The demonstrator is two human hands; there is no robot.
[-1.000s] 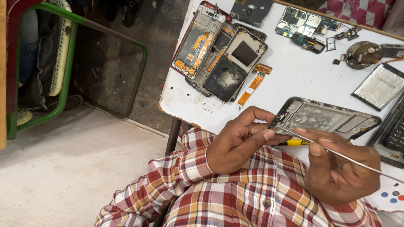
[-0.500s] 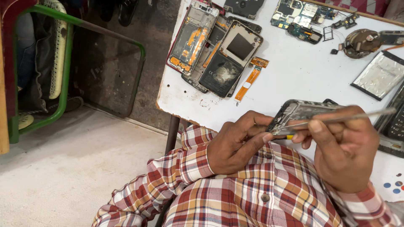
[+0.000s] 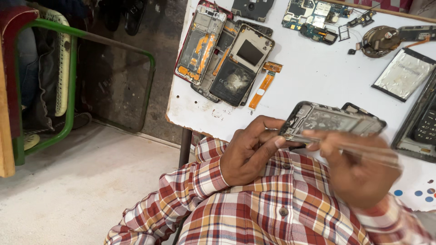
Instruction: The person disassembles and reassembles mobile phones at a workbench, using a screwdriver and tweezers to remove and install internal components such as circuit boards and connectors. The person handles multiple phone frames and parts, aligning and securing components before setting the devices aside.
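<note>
My left hand (image 3: 252,149) grips the near end of an opened phone frame (image 3: 334,120), holding it just above the white table's (image 3: 318,77) front edge. My right hand (image 3: 359,174) is blurred by motion and pinches a thin metal tool (image 3: 363,149), tweezers by the look of it, with its tip at the frame's near edge beside my left thumb. Both arms wear red plaid sleeves.
Several stripped phone frames (image 3: 225,54) and an orange flex ribbon (image 3: 263,84) lie at the table's far left. Circuit boards (image 3: 313,18), a round part (image 3: 379,41), a silver battery (image 3: 404,75) and a keypad phone (image 3: 424,122) sit to the right. A green-framed chair (image 3: 68,86) stands left on the floor.
My right hand has lowered and swung the tool down across the phone frame's near edge; the yellow piece seen earlier under the frame is out of sight. The left hand keeps its hold.
</note>
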